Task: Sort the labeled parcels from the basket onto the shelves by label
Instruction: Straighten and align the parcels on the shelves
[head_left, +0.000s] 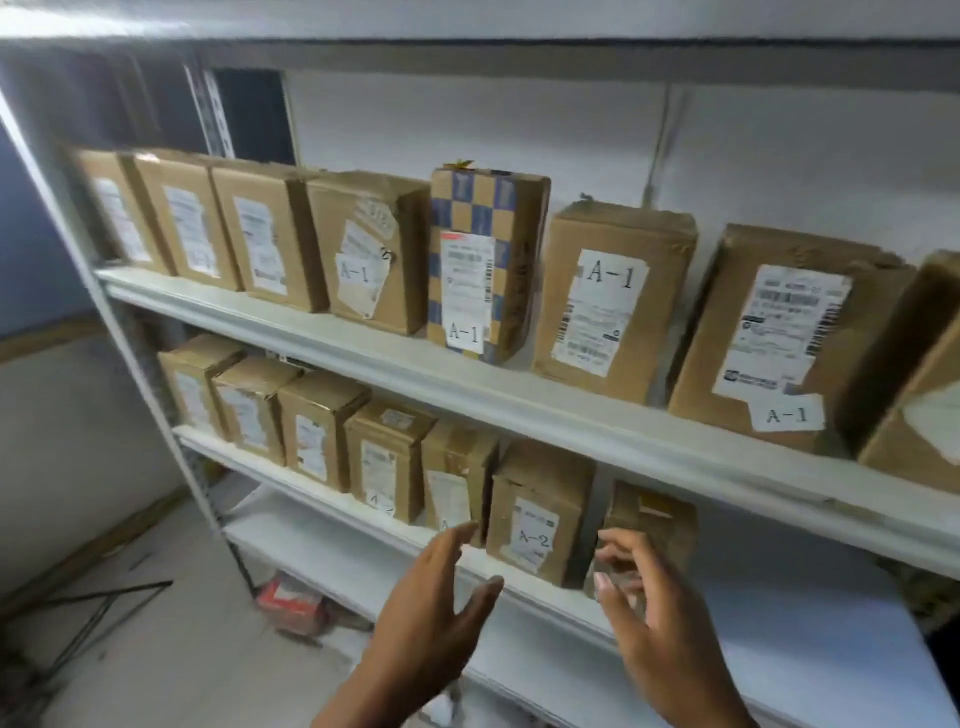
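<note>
White shelf unit seen from above and to the right, with two rows of brown cardboard parcels standing upright, labels facing out. Upper shelf (519, 400): a row running from far left to near right; four parcels carry a readable "A-1" tag, among them a checkered box (485, 265), a plain box (613, 306) to its right and a larger box (789, 338) further right. At the right edge another box (930, 405) is cut off by the frame. Middle shelf (311, 499): a row of smaller parcels; the box tagged "A-2" (537, 519) stands near the right end of the row, and one more parcel (652, 525), its label not legible, stands just to its right, apart from it.

Both hands are raised in front of the middle shelf. Left hand (436, 603): fingers straight and spread, holding nothing, near the front of the "A-2" box. Right hand (654, 613): fingers loosely curled, empty, just in front of the rightmost parcel; contact cannot be told owing to blur.

Lower shelf (291, 535): white board. On the floor beneath lies a red-and-white pack (288, 597).
</note>
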